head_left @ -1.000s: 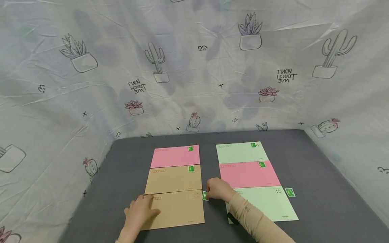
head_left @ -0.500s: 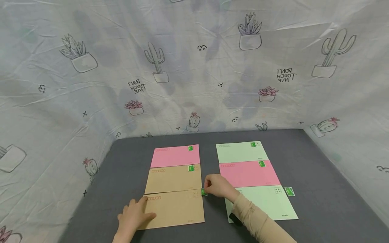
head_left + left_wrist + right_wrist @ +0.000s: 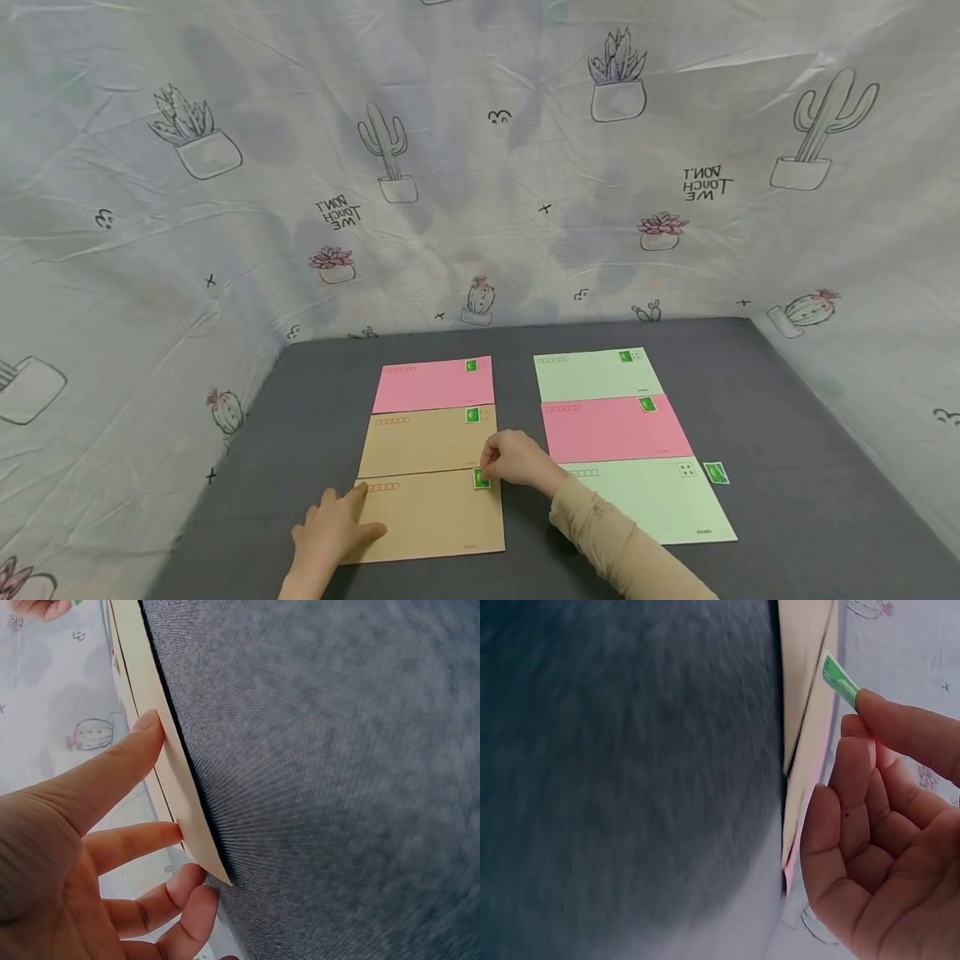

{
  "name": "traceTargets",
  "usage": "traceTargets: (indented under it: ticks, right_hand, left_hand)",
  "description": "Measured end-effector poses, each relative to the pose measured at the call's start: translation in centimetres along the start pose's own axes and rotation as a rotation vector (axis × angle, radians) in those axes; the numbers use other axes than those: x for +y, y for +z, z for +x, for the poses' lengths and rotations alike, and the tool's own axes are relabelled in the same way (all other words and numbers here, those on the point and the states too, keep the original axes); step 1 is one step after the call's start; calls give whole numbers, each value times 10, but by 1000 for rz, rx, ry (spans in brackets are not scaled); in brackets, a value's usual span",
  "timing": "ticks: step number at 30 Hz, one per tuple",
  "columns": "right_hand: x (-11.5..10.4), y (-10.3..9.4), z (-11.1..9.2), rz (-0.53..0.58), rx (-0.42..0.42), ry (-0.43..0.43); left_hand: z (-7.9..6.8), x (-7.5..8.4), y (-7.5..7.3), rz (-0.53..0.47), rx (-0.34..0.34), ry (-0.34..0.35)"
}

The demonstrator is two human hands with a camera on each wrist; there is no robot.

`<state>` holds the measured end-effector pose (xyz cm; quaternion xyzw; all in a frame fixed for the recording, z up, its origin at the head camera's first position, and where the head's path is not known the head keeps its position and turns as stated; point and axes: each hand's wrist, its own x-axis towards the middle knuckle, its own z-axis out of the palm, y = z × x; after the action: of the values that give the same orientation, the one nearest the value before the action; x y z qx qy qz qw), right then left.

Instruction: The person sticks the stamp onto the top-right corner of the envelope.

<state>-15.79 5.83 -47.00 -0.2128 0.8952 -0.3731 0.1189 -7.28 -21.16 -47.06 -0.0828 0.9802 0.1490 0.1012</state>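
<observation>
In the head view my right hand [image 3: 521, 460] pinches a small green postage stamp [image 3: 480, 479] by its edge, over the top right corner of the nearest brown envelope [image 3: 427, 521]. The right wrist view shows the stamp [image 3: 838, 677] tilted between thumb and index finger, its far end free. Whether it touches the paper is unclear. My left hand [image 3: 326, 533] lies spread at that envelope's left edge. In the left wrist view, its thumb and fingertips rest along the envelope's edge [image 3: 180, 765], not wrapped around it.
Behind the nearest envelope lie a stamped brown envelope [image 3: 420, 446] and a stamped pink one [image 3: 427, 387]. The right column has a green [image 3: 592, 379], a pink [image 3: 607, 432] and a nearer green envelope [image 3: 652, 504]. A loose stamp [image 3: 716, 472] lies on the grey cloth [image 3: 810, 533].
My right hand has moved left with the stamp, from the cloth beside the nearest brown envelope to above its top right corner. My left hand has slid slightly left.
</observation>
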Motion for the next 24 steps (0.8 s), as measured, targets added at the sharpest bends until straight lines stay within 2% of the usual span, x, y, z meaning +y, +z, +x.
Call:
traceTargets:
  ticks: [9,24]
  right_hand:
    - [-3,19,10,5,-23,24]
    - [-8,23,13,-143,1,20]
  left_hand:
    - [2,-1,1,-12,-7,0]
    - [1,1,0,-28,-6,-15]
